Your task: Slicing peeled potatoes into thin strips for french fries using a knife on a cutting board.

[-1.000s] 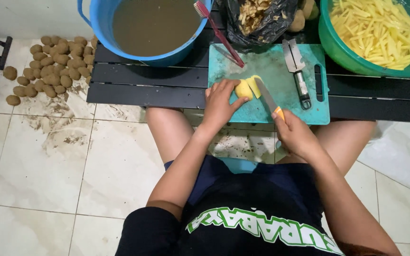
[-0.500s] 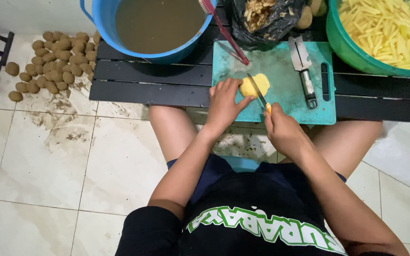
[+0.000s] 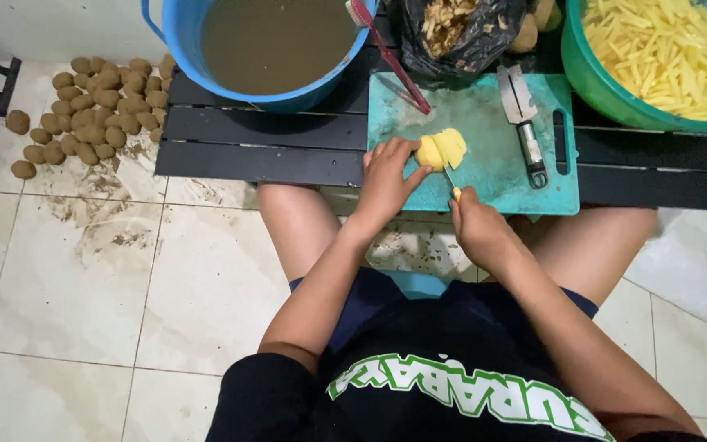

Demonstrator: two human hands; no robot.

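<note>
A peeled yellow potato (image 3: 442, 151), partly cut into slices, lies on a teal cutting board (image 3: 493, 168) on a low black slatted table (image 3: 263, 143). My left hand (image 3: 386, 180) presses on the potato's left side and steadies it. My right hand (image 3: 475, 227) grips a knife (image 3: 452, 182) with an orange-yellow handle; its blade stands in the potato, seen nearly edge-on.
A peeler (image 3: 521, 110) lies on the board's right part. Behind it are a blue tub of murky water (image 3: 276, 45), a red toothbrush (image 3: 390, 53), a black bag of peelings (image 3: 456, 33) and a green basin of potato sticks (image 3: 664, 53). Unpeeled potatoes (image 3: 83, 106) are piled on the tiled floor, left.
The knife lay flat to the right of the potato, then rose over it and cut down through it. More slices now lean off the right side. My left hand stayed put.
</note>
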